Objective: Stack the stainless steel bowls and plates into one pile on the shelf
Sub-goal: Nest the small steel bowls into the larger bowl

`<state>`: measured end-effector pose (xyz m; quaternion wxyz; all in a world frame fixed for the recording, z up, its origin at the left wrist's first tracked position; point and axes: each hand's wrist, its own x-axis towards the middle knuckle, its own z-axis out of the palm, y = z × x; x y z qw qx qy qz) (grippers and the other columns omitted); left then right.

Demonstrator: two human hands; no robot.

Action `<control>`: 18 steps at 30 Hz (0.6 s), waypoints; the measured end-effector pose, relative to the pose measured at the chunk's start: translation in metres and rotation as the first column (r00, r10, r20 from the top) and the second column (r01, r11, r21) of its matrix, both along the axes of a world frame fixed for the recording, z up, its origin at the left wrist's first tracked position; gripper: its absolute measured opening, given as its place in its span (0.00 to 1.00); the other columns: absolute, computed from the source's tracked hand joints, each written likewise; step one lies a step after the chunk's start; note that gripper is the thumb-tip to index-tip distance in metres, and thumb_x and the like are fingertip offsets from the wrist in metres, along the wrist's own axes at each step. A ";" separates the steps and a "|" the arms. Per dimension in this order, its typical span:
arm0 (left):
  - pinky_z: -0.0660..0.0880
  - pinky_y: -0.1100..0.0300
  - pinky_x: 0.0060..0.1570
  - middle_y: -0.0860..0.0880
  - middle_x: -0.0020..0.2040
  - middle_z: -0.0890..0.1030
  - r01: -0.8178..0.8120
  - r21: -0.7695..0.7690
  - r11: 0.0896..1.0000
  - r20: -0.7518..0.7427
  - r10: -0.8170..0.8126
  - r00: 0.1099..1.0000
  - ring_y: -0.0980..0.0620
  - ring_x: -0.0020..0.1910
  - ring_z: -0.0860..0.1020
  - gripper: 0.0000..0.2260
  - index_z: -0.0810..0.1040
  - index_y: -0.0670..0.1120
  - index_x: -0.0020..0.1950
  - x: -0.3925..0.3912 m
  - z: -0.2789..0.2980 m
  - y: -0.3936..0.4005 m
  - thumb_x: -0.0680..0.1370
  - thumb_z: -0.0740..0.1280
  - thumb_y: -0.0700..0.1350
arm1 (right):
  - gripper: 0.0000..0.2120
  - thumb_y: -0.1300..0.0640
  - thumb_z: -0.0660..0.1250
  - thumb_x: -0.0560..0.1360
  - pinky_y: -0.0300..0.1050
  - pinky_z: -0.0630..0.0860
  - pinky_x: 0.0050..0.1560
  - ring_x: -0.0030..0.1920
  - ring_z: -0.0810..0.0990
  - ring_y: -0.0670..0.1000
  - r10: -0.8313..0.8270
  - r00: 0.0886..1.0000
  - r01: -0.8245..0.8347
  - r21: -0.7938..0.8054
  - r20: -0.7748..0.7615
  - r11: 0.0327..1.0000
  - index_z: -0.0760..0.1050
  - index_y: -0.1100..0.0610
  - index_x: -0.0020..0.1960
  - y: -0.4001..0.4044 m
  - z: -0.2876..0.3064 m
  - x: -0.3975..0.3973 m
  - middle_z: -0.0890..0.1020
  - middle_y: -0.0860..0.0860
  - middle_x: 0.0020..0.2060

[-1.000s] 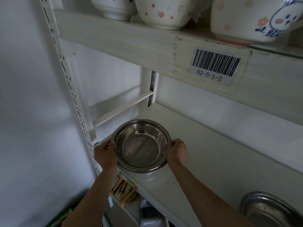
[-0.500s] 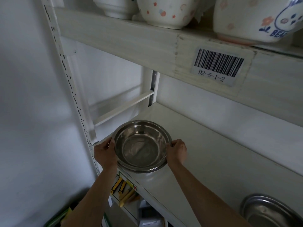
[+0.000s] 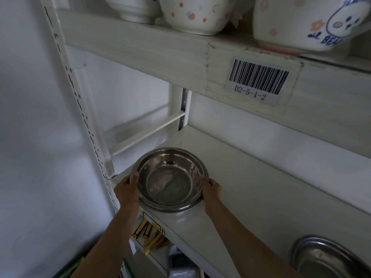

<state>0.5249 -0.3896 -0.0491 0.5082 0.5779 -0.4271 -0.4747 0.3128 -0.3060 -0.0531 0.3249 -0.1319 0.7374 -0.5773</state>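
Observation:
A stainless steel bowl (image 3: 169,179) stands at the left end of the white shelf (image 3: 261,189), near its front edge. It looks like a nested pile, with a second rim showing under the top one. My left hand (image 3: 126,187) grips its left rim and my right hand (image 3: 210,189) grips its right rim. A stainless steel plate (image 3: 325,257) lies on the same shelf at the lower right, partly cut off by the frame.
The upper shelf (image 3: 160,51) carries several patterned ceramic bowls (image 3: 196,15) and a barcode label (image 3: 258,82). A perforated white upright (image 3: 84,117) stands left of the bowl. Yellow-handled items (image 3: 148,233) lie on the level below.
The bowl and both hands stay almost where they were. The view has shifted slightly.

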 end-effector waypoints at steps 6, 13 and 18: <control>0.73 0.57 0.37 0.50 0.26 0.74 0.000 -0.009 1.000 -0.019 0.000 1.000 0.51 0.28 0.72 0.16 0.73 0.45 0.29 -0.001 -0.001 0.002 0.76 0.68 0.46 | 0.12 0.50 0.68 0.76 0.42 0.73 0.35 0.31 0.76 0.49 -0.060 0.998 0.060 -0.045 0.009 0.997 0.79 0.55 0.36 0.004 -0.002 0.004 0.80 0.50 0.28; 0.73 0.57 0.34 0.46 0.26 0.74 0.028 -0.037 0.999 0.001 -0.028 1.000 0.49 0.27 0.71 0.17 0.72 0.44 0.29 -0.012 -0.001 0.016 0.77 0.68 0.44 | 0.14 0.52 0.65 0.78 0.43 0.69 0.34 0.32 0.73 0.50 -0.120 0.992 0.122 -0.047 0.027 0.991 0.79 0.61 0.40 0.032 -0.004 0.003 0.77 0.54 0.30; 0.72 0.60 0.32 0.45 0.28 0.76 0.102 -0.038 0.994 0.024 -0.101 0.995 0.50 0.26 0.72 0.13 0.76 0.40 0.34 -0.031 0.001 0.030 0.77 0.67 0.44 | 0.14 0.53 0.65 0.79 0.41 0.69 0.31 0.31 0.72 0.49 -0.211 0.977 0.212 -0.061 0.028 0.975 0.78 0.61 0.39 0.062 -0.002 -0.001 0.75 0.52 0.29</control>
